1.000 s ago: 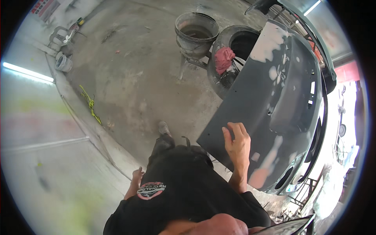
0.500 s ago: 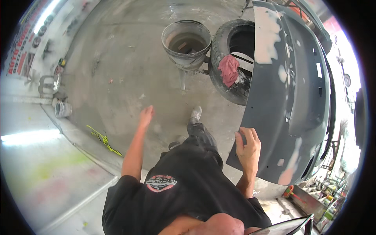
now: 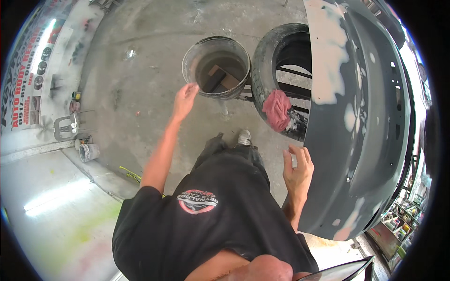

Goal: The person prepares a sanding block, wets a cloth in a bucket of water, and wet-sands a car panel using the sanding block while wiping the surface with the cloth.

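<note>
My left hand [image 3: 185,101] reaches forward to the near left rim of a round, dirty bucket [image 3: 188,52]. Its fingers are loosely bent, and nothing shows in them. Inside the bucket a dark bar-shaped block [image 3: 215,81] lies against a brown flat piece [image 3: 229,81] in murky water. My right hand [image 3: 298,172] hovers at the left edge of a grey car panel [image 3: 328,164], thumb and fingers apart and holding nothing. Whether it touches the panel is unclear. Beyond that hand, a crumpled reddish-pink cloth [image 3: 277,110] drapes over the near side of a black tire [image 3: 265,58].
The panel has pale filler patches [image 3: 326,56] and fills the right side. To the left, a small dirty pail [image 3: 89,152] stands by the wall, with a yellow-green cord [image 3: 131,174] on the concrete floor [image 3: 140,89]. Crowded shelves [image 3: 403,220] are at lower right.
My left hand has moved forward and slightly right, up to the bucket. I have come nearer to the bucket, and its contents show more fully. My right hand stays beside the panel.
</note>
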`<state>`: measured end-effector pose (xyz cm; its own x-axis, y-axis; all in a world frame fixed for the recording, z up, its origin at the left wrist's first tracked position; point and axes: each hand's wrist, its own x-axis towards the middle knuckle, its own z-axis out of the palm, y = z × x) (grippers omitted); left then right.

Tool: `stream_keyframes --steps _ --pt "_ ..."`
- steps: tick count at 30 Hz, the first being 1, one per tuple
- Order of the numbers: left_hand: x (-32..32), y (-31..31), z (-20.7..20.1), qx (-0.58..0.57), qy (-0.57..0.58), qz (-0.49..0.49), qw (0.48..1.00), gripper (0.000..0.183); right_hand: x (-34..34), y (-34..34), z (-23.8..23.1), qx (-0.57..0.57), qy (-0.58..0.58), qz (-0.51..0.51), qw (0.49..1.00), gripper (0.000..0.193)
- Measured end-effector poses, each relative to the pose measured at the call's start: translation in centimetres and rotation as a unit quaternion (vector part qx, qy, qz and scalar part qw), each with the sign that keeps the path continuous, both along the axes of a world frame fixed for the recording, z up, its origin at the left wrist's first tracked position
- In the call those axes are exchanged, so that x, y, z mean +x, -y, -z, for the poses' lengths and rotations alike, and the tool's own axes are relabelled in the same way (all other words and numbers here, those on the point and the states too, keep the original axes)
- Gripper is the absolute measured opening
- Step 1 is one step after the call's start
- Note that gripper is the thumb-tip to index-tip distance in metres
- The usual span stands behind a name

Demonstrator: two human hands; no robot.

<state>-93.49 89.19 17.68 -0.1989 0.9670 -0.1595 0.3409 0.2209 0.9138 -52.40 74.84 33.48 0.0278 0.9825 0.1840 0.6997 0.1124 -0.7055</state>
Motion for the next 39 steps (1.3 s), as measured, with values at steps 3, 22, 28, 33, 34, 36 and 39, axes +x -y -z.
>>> stream_keyframes --steps 3,22,28,33,34,36,39 --pt "0.1 -6.0 1.2 -0.024 0.036 0.044 0.998 0.057 -0.2 -0.5 -0.3 -0.031 0.031 0.053 0.998 0.018" --pt "2.1 -22.5 20.8 -0.337 0.028 -0.15 0.929 0.07 -12.3 -7.7 0.2 -0.166 0.074 0.216 0.959 0.015" --pt "3.3 -21.8 7.1 0.028 -0.113 0.122 0.986 0.037 -16.8 -21.7 7.5 -0.09 -0.015 0.046 0.995 0.057" --pt "2.9 -23.6 -0.1 0.028 0.088 0.187 0.978 0.034 -20.8 -28.5 11.4 -0.061 0.06 -0.017 0.996 0.112" --pt "2.3 -24.5 -1.4 0.006 0.097 0.214 0.972 0.034 -21.1 -29.4 12.4 -0.035 0.047 -0.015 0.998 0.112" --pt "1.7 -25.2 0.8 -0.035 0.135 0.228 0.964 0.04 -21.2 -29.5 13.6 -0.076 -0.077 -0.039 0.993 0.112" --pt "2.1 -25.1 3.6 -0.088 0.385 0.235 0.888 0.063 -21.3 -29.1 13.8 -0.027 -0.052 0.003 0.998 0.111"
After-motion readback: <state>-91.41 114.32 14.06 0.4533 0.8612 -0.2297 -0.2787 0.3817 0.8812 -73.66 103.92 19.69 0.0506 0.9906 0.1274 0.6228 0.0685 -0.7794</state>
